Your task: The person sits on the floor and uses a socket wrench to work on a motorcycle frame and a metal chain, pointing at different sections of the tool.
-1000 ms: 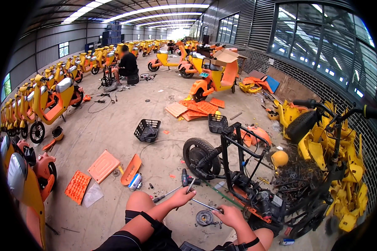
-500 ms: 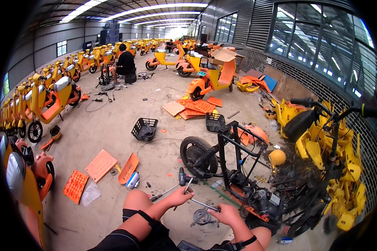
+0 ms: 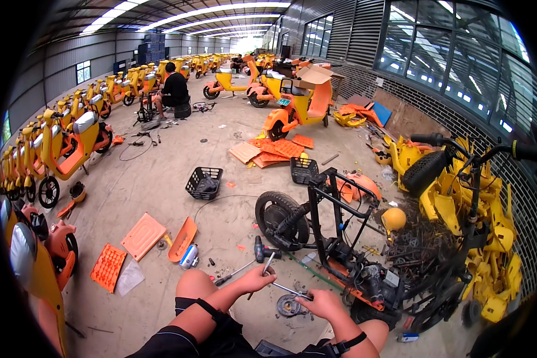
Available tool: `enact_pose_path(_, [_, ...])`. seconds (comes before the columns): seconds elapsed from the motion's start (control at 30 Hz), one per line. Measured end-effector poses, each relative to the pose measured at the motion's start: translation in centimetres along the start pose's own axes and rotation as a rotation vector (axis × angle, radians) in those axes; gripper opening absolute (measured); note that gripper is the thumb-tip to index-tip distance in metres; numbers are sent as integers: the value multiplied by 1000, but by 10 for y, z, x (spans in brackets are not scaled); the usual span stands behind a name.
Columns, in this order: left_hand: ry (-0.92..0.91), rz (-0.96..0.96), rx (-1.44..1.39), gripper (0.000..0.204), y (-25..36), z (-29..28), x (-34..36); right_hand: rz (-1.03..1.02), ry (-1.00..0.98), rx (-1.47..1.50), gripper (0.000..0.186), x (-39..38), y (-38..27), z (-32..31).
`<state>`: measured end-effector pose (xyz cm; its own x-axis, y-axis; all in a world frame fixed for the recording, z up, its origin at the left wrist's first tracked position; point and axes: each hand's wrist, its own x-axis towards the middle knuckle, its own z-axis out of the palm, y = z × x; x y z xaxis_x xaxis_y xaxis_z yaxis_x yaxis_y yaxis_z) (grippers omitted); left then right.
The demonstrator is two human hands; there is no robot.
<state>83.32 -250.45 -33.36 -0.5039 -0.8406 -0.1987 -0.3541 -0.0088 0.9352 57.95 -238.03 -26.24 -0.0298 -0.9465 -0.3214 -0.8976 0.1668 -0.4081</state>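
Fingers of the left hand (image 3: 262, 279) and right hand (image 3: 322, 303) gripped a metal tool (image 3: 289, 290) as, at two o'clock, a panel-bare scooter frame (image 3: 318, 230) still carried handlebars (image 3: 477, 160).

The left hand (image 3: 258, 280) gripped a metal rod (image 3: 269, 261); the right hand (image 3: 323, 303) held a thin metal shaft (image 3: 289, 290); a power drill (image 3: 259, 249) lay just beyond the left hand.

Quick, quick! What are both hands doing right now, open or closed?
Left hand: closed, holding the handle end of what looks like a metal T-handle wrench.
Right hand: closed, holding the other end.
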Motion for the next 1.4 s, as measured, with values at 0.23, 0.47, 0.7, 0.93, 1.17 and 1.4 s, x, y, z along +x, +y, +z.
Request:
enact_pose_path(0.23, [-7,9,-7,30,6,0,-1,-45,60,-63,62,-1,-2,-3])
enact_pose_path(0.47, [14,-45,-20,35,6,-1,0,-36,67,-80,62,2,-1,-1])
enact_pose_path(0.7, [30,-37,3,36,3,-2,1,-35,11,-109,67,1,-4,-4])
enact_pose_path(0.93, [42,-4,22,34,5,-2,0,-15,30,-29,74,5,-4,0])
enact_pose_path(1.17, [41,-14,27,35,5,-3,-1,-25,45,-100,67,6,-2,3])
enact_pose_path(1.4, [55,-21,30,36,7,-3,-3,-12,63,-117,67,3,-5,2])
